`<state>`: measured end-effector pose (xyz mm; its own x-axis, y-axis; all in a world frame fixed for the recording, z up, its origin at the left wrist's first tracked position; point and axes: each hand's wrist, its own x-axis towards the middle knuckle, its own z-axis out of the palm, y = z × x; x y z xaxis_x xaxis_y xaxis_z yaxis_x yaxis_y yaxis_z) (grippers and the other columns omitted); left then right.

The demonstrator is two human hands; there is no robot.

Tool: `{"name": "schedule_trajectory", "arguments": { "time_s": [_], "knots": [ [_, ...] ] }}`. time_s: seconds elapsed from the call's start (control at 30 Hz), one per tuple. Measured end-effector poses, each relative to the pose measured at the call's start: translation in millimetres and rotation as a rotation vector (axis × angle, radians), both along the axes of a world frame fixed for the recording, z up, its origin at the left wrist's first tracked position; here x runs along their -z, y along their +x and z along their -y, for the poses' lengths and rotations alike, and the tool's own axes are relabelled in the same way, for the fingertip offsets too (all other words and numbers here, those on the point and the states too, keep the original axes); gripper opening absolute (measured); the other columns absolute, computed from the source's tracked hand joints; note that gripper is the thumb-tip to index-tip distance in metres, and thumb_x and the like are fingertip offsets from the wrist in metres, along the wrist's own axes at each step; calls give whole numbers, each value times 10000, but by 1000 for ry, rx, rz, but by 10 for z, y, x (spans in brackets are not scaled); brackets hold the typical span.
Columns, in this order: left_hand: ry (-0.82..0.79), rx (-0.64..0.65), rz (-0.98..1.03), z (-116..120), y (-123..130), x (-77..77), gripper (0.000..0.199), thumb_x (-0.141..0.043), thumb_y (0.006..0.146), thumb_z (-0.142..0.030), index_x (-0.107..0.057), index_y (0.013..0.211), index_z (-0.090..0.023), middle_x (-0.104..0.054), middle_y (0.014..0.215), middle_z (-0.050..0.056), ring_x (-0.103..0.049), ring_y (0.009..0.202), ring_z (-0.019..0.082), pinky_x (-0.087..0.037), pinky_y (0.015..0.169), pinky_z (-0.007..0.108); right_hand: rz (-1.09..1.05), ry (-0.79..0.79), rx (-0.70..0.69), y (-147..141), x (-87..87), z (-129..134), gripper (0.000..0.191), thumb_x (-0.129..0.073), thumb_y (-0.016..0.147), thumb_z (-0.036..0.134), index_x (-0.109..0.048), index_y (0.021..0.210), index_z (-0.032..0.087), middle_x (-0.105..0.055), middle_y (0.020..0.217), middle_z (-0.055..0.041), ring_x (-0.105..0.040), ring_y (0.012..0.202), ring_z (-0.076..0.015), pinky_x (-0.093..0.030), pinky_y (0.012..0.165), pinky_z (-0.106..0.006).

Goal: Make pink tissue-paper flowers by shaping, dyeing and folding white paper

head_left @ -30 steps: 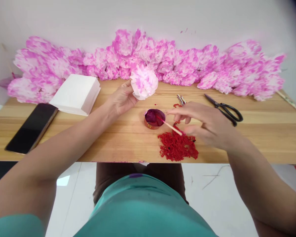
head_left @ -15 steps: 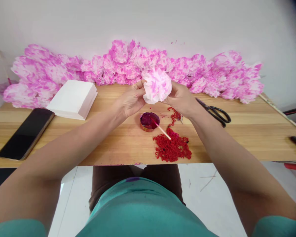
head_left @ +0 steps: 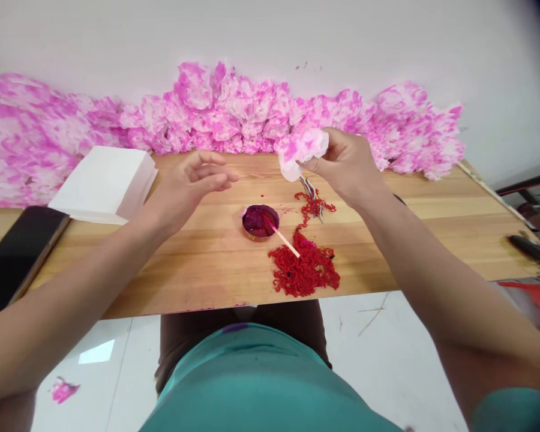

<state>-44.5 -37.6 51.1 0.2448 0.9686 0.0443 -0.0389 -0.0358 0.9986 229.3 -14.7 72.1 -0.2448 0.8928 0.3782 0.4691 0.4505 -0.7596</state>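
Note:
A pink-and-white paper flower [head_left: 300,152] is pinched in my right hand [head_left: 344,165], held above the table in front of the flower heap. My left hand [head_left: 186,189] is empty, its fingers loosely apart, over the wood between the white paper stack [head_left: 101,180] and the small dye cup [head_left: 260,222]. Dark magenta liquid fills the cup, and a pale stick [head_left: 288,243] leans out over its rim. To the cup's right lies a tangle of red yarn [head_left: 303,264]. Several thin grey and white strips [head_left: 314,195] rest on its upper strand, below my right hand.
Pink-and-white paper flowers [head_left: 225,114] are heaped along the wall. A black phone [head_left: 22,252] lies at the left of the wooden table [head_left: 198,264]. A black-handled tool [head_left: 528,247] sits at the right edge. On the floor is a pink scrap [head_left: 63,390].
My left hand has let go of the flower and moved left and down. My right hand has shifted right and tilted the flower. The view has turned slightly.

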Motion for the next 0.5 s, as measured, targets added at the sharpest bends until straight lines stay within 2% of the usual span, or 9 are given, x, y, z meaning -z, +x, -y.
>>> {"name": "schedule_trajectory", "arguments": {
  "time_s": [0.07, 0.13, 0.23, 0.3, 0.4, 0.5],
  "knots": [
    [84, 11, -169, 103, -130, 52, 369, -753, 771, -317, -614, 1102, -229, -717, 1064, 56, -647, 1098, 227, -456, 1035, 420, 132, -19, 22, 127, 4, 29, 241, -715, 777, 427, -633, 839, 208, -709, 873, -33, -659, 847, -222, -532, 751, -373],
    [196, 71, -315, 190, -159, 103, 564, -782, 735, -340, -561, 1243, -237, -678, 1203, 86, -607, 1180, 258, -418, 1076, 465, 286, -4, 20, 196, 12, 69, 188, -700, 778, 369, -646, 852, 206, -717, 865, -30, -674, 833, -233, -525, 726, -372],
    [307, 192, -484, 269, -56, 174, 905, -842, 648, -372, -404, 1435, -281, -549, 1411, 122, -491, 1331, 313, -326, 1145, 522, 413, 45, -16, 232, 16, 131, 151, -692, 774, 314, -652, 889, 224, -736, 896, -32, -690, 851, -244, -525, 711, -366],
    [342, 253, -530, 281, 54, 228, 1045, -866, 609, -378, -322, 1496, -286, -496, 1460, 143, -439, 1376, 343, -298, 1160, 535, 434, 67, -27, 251, 12, 161, 119, -688, 779, 304, -657, 873, 236, -741, 894, -34, -696, 850, -248, -529, 702, -367],
    [377, 308, -535, 262, 206, 312, 1142, -883, 578, -355, -260, 1532, -283, -483, 1466, 157, -431, 1378, 364, -305, 1153, 541, 427, 82, -31, 303, 3, 189, 113, -681, 801, 324, -672, 885, 250, -745, 896, -31, -701, 850, -250, -535, 698, -374],
    [392, 305, -554, 241, 314, 366, 1134, -878, 576, -331, -270, 1532, -280, -518, 1436, 151, -463, 1344, 374, -308, 1147, 549, 419, 70, -16, 357, -11, 210, 144, -673, 811, 341, -683, 918, 245, -746, 898, -30, -702, 852, -253, -537, 702, -376]
  ]
}}
